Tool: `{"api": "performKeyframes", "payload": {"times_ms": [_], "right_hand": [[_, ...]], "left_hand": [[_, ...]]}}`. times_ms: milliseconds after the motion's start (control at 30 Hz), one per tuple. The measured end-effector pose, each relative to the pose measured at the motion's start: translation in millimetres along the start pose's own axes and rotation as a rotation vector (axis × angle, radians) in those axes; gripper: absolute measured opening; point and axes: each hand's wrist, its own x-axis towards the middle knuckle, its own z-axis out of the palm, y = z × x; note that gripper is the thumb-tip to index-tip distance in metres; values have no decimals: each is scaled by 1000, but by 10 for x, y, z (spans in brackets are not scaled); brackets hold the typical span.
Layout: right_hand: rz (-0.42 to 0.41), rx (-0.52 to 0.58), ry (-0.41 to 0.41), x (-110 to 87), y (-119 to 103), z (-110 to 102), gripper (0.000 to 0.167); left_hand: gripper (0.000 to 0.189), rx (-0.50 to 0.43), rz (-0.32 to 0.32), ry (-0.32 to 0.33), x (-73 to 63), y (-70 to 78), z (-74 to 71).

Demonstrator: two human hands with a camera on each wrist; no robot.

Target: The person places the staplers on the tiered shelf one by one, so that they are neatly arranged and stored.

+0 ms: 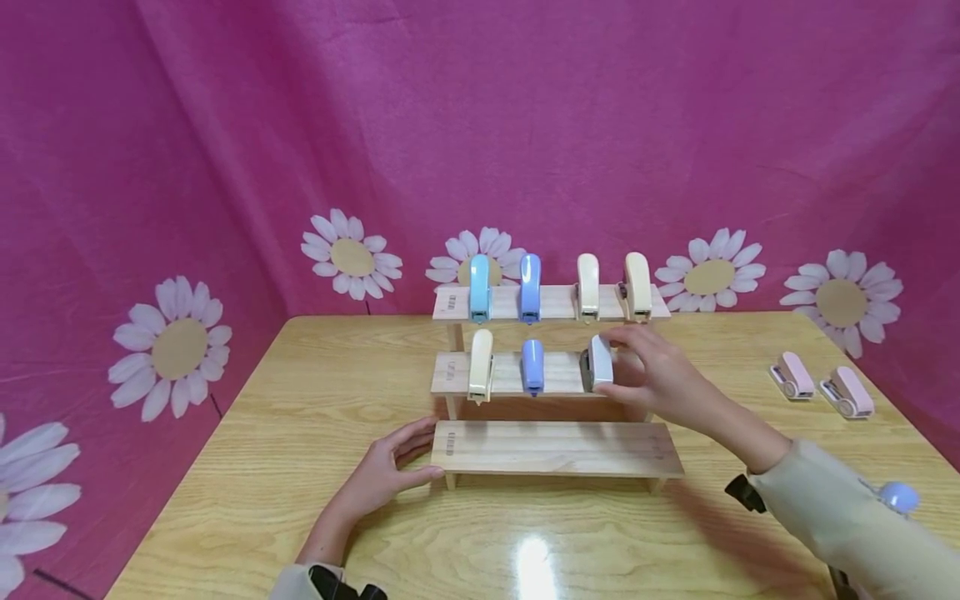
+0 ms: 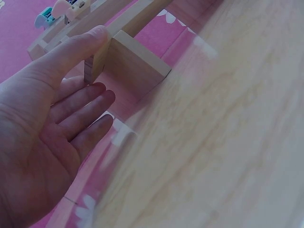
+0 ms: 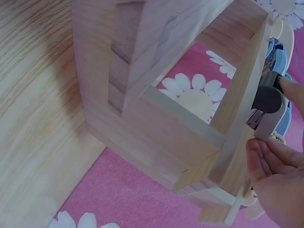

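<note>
My right hand (image 1: 663, 375) grips a white and grey stapler (image 1: 601, 363) by its two ends, at the right part of the middle tier. In the right wrist view the stapler (image 3: 270, 107) shows its dark round side, its base at the shelf board. My left hand (image 1: 382, 467) holds the left end of the lowest tier of a wooden three-tier stand (image 1: 555, 450), thumb at the front corner and fingers at the back one. On the middle tier also stand a cream stapler (image 1: 481, 367) and a small blue-violet stapler (image 1: 532, 367).
The top tier bears a light blue stapler (image 1: 479, 287), a blue-violet stapler (image 1: 530, 287) and two cream staplers (image 1: 588, 287). Two pink staplers (image 1: 847, 392) lie on the wooden table (image 1: 300, 400) at the right. A pink flowered cloth (image 1: 525, 125) hangs behind.
</note>
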Motion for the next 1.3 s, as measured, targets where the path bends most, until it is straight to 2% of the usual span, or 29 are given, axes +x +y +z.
{"api": "performKeyframes", "payload": {"times_ms": [433,567,733,867,1000,1300], "right_hand": [[-5,-24,-44,13,6,44,65],[-13,-14,-32,-32,-7,-36,67],[-89,-30,32,-117,31,-234,68],[-104,-64,90,-289,86,-436,68],[-65,-97,135,-552,139,-609,74],[36,-127,102,-1126,210,-812,83]], "left_hand": [[77,-1,17,2,5,-16,-3],[78,-5,10,0,3,-9,3],[77,-4,-1,4,0,2,5],[77,-5,-6,2,2,17,10],[78,0,-6,0,0,36,12],[78,5,-5,3,-4,37,8]]}}
